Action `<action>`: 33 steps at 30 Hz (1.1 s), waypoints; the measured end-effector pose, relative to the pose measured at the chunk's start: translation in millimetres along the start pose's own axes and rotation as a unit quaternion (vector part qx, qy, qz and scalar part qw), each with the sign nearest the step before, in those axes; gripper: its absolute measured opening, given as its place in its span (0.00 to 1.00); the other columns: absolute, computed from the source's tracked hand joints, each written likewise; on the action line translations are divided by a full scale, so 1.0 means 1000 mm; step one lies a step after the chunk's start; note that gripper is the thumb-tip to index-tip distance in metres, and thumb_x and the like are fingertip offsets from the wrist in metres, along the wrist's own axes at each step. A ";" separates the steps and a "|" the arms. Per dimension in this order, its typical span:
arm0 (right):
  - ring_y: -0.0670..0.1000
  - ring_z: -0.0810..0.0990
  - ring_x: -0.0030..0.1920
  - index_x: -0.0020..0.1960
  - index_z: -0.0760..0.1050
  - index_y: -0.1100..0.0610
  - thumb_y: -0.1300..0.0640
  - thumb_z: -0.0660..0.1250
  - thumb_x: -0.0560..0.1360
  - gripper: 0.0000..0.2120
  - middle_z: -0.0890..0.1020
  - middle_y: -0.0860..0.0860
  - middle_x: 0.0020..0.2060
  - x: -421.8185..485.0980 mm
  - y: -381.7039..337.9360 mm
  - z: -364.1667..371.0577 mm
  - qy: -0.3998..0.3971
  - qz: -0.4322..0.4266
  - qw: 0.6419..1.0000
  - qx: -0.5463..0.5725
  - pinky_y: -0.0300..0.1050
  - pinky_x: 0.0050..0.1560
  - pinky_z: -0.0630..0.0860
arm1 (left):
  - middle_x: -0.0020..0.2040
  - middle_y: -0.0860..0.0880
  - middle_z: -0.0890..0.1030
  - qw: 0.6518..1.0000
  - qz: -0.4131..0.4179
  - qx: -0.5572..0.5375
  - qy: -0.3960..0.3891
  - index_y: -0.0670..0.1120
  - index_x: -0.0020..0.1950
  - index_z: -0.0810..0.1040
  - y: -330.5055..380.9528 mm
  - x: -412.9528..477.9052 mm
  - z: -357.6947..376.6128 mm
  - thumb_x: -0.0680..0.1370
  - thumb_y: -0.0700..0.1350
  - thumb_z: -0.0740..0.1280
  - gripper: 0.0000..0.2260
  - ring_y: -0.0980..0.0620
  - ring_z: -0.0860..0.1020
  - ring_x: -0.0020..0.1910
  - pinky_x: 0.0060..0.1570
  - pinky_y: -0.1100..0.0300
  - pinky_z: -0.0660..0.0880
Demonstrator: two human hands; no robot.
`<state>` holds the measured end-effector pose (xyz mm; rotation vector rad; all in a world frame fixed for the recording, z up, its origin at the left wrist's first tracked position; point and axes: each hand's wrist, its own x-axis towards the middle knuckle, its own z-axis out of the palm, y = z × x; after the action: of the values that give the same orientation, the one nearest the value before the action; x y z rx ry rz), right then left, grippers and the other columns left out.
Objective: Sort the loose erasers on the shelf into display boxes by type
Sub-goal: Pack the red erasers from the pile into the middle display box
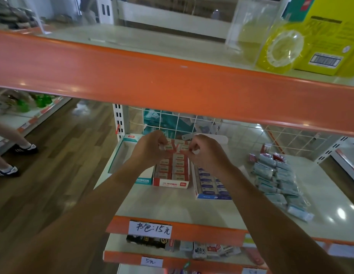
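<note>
Forearms reach in under the orange shelf lip. Left hand is curled, pinching an eraser over the far end of the red box. Right hand is curled too, fingertips pinched on a white piece I cannot identify. The eraser's long axis runs left-right, its free end toward the right hand, matching the rows packed below. The risk, as I judge it: both hands crowd one tight slot, so a skewed push could tip neighbours or drop it into the blue box alongside.
</note>
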<state>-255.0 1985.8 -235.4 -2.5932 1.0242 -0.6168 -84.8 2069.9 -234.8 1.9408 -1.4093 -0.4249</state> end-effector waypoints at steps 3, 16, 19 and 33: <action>0.48 0.78 0.42 0.44 0.76 0.55 0.53 0.71 0.73 0.07 0.80 0.48 0.43 0.010 -0.003 0.004 -0.013 0.005 0.999 -0.053 0.39 0.38 0.74 | 0.47 0.50 0.77 0.999 -0.015 0.032 0.001 0.46 0.48 0.73 -0.003 0.006 -0.001 0.71 0.42 0.74 0.11 0.49 0.77 0.45 0.38 0.59 0.75; 0.49 0.76 0.45 0.44 0.78 0.55 0.50 0.72 0.73 0.08 0.80 0.49 0.44 0.028 0.000 0.025 -0.022 0.008 0.991 -0.133 0.42 0.42 0.71 | 0.47 0.51 0.78 0.995 -0.050 0.074 -0.042 0.49 0.51 0.73 -0.014 0.019 0.009 0.77 0.44 0.66 0.04 0.50 0.78 0.45 0.40 0.57 0.78; 0.50 0.76 0.48 0.43 0.78 0.55 0.53 0.69 0.74 0.05 0.81 0.49 0.44 0.031 0.002 0.030 -0.030 -0.003 0.988 -0.153 0.45 0.46 0.76 | 0.48 0.51 0.78 0.995 -0.048 0.083 -0.041 0.49 0.52 0.73 -0.015 0.021 0.011 0.78 0.44 0.65 0.05 0.50 0.77 0.44 0.38 0.59 0.77; 0.47 0.74 0.42 0.42 0.79 0.56 0.53 0.68 0.75 0.07 0.75 0.45 0.40 0.034 0.012 0.032 -0.062 -0.001 0.991 -0.116 0.41 0.41 0.71 | 0.54 0.49 0.76 0.987 0.056 0.153 0.001 0.46 0.53 0.80 -0.023 0.030 0.018 0.76 0.44 0.69 0.07 0.51 0.75 0.51 0.52 0.56 0.77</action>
<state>-224.3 1956.8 -258.7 -2.7908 1.1111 -0.3496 -68.6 2039.8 -259.5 2.0858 -1.6511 -0.1591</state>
